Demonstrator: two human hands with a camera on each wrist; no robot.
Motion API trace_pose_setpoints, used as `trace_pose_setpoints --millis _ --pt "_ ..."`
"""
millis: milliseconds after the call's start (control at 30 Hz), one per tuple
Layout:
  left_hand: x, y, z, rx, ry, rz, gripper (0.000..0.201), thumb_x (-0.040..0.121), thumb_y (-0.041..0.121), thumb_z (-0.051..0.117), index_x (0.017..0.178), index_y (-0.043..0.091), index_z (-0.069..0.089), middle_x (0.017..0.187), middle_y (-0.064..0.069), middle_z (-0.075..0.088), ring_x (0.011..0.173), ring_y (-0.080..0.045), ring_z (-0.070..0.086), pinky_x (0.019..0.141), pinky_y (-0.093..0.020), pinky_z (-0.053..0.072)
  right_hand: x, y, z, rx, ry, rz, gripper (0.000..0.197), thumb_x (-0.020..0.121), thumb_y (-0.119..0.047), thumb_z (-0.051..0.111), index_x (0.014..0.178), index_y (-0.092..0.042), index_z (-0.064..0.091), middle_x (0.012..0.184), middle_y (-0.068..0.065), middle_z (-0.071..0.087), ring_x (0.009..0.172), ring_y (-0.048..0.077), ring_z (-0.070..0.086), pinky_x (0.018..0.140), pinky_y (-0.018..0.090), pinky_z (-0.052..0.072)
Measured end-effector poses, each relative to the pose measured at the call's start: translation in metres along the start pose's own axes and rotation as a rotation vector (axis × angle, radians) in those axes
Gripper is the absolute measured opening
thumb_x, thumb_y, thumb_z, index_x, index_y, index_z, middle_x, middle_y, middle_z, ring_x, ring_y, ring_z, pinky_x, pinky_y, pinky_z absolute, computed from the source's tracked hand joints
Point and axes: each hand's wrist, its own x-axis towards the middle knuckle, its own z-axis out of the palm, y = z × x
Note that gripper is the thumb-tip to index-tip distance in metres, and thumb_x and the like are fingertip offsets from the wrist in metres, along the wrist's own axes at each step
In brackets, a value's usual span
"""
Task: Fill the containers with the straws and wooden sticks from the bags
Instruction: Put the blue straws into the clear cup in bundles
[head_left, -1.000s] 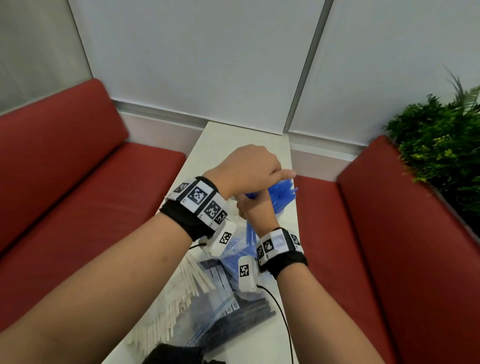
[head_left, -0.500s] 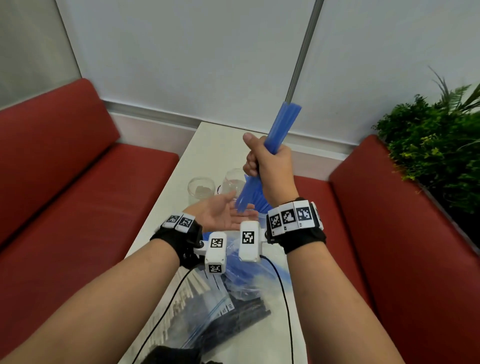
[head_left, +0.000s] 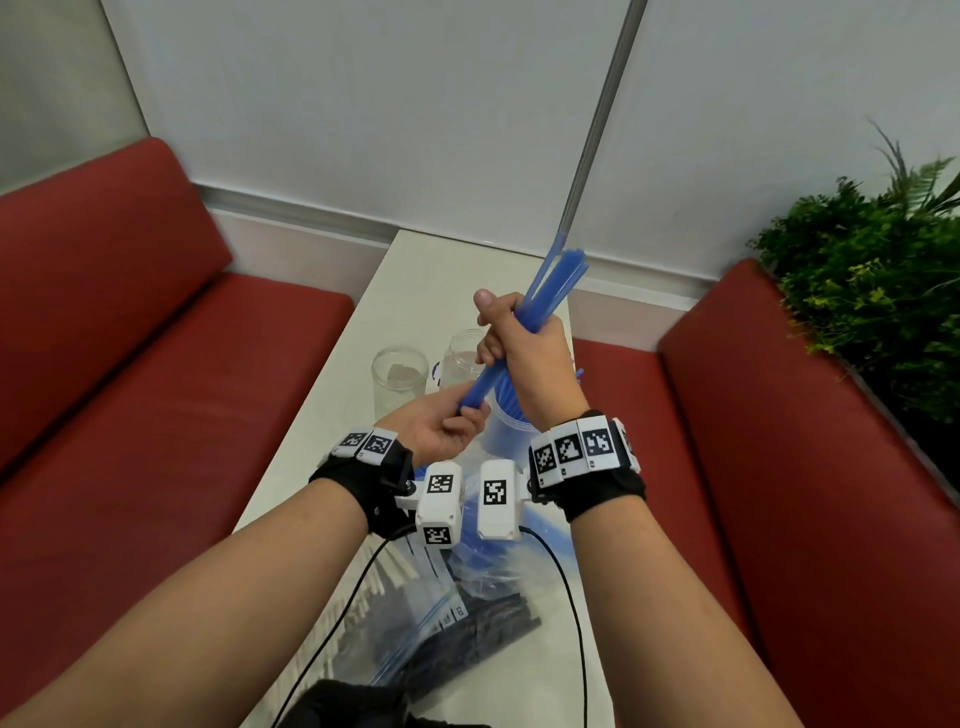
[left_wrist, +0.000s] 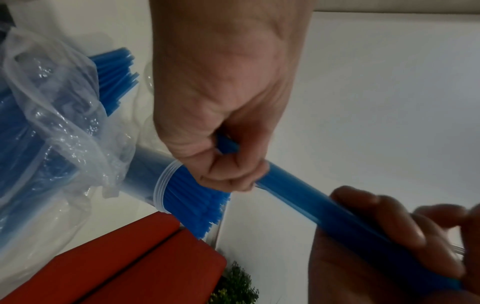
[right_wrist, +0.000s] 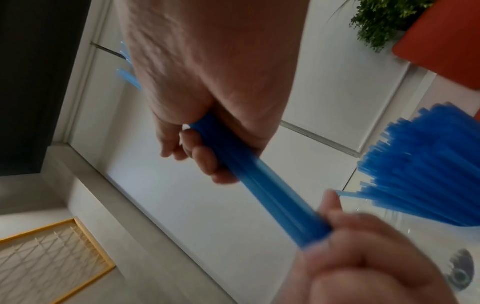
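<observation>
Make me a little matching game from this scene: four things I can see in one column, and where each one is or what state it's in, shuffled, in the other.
Things:
1. bundle of blue straws
2. left clear jar
3. jar by the right wrist
4. bag of black straws

States:
A. lying flat on the near table
B. gripped by both hands
C. packed with blue straws
D. standing with no straws in it

Pairs: 1-B, 2-D, 3-C, 4-A
</observation>
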Motion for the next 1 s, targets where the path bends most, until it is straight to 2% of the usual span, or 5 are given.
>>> trace_pose_setpoints --millis 200,367,667,800,1000 --pt "0.019 0.004 -0.030 0.093 0.125 0.157 0.015 0.101 0.019 0.049 0.089 0.010 0.050 0.060 0.000 0.037 0.035 -0.004 0.034 0.032 -0.011 0.015 0.018 -0.005 -0.044 -0.402 -0.216 0.369 0.012 0.089 -0.022 0.075 0.085 -0.010 0.073 0.089 0.012 0.075 0.077 0.022 0.071 0.082 0.037 0.063" --pt "0.032 0.002 -0.046 0.138 0.183 0.191 0.017 0.100 0.018 0.052 0.099 0.001 0.057 0.071 -0.007 0.052 0.049 -0.008 0.046 0.038 -0.010 0.034 0.032 0.004 -0.066 -0.373 -0.162 0.446 0.004 0.084 -0.009 0.077 0.082 -0.006 0.076 0.089 0.021 0.075 0.085 0.037 0.075 0.081 0.036 0.063" --pt "0.064 0.010 -0.073 0.495 0.309 0.446 0.023 0.098 0.006 0.054 0.114 -0.007 0.062 0.102 -0.017 0.066 0.100 -0.027 0.064 0.097 -0.036 0.051 0.068 0.025 -0.108 -0.637 0.091 0.391 0.003 0.081 -0.007 0.073 0.080 -0.008 0.071 0.082 0.010 0.075 0.071 0.023 0.076 0.067 0.028 0.060" --pt "0.084 0.012 -0.083 0.879 0.345 0.491 0.021 0.095 -0.004 0.052 0.111 -0.007 0.066 0.101 -0.019 0.067 0.093 -0.023 0.064 0.083 -0.025 0.052 0.076 0.045 -0.112 -0.711 0.123 0.403 0.003 0.082 -0.008 0.071 0.079 -0.007 0.070 0.084 0.015 0.076 0.070 0.023 0.077 0.070 0.033 0.064" --pt "0.110 0.009 -0.105 1.639 0.261 0.528 0.029 0.089 -0.002 0.053 0.101 0.011 0.075 0.103 -0.004 0.073 0.096 -0.017 0.067 0.090 -0.025 0.050 0.076 0.087 -0.106 -0.811 0.105 0.456 0.015 0.081 -0.006 0.068 0.067 -0.008 0.065 0.073 0.018 0.070 0.062 0.024 0.071 0.068 0.039 0.061"
